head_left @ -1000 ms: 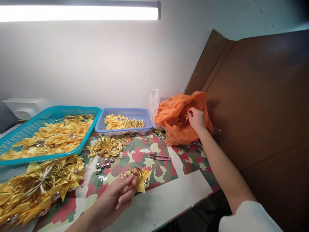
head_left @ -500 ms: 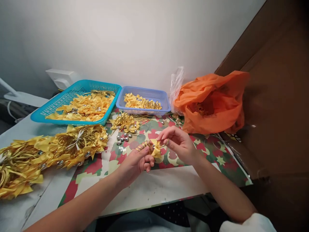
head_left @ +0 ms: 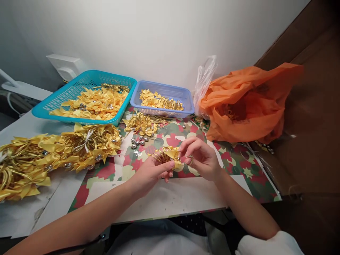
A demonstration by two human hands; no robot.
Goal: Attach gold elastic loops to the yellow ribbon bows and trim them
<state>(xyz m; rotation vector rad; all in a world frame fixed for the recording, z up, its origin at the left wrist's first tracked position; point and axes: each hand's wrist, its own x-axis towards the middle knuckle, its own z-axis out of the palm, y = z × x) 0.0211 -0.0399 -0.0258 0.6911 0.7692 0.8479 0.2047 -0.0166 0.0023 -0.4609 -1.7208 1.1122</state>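
Observation:
My left hand (head_left: 151,173) is closed around several gold cord loops (head_left: 159,154) with yellow ribbon bows, the thumb pressing over them. A yellow ribbon bow (head_left: 173,153) stands out from the right end of this bundle, with a small silver bell (head_left: 179,160) by it. My right hand (head_left: 203,157) has its fingers bent, and its thumb and fingertips are at the bow's right edge. Just beyond my hands lie several loose silver bells (head_left: 139,142) and a small pile of yellow bows on gold cords (head_left: 140,123).
A turquoise basket (head_left: 42,109) and a smaller lilac basket (head_left: 188,101) hold yellow bows. Long bundles of tied bows (head_left: 79,141) lie at the left. An orange bag (head_left: 244,102) and a clear plastic bag (head_left: 204,81) stand at the right, beside a cardboard wall (head_left: 313,106).
The camera view has tipped down and shifted. The bow has turned and sits closer against the loops in my left hand. My right hand's fingertips remain at the bow.

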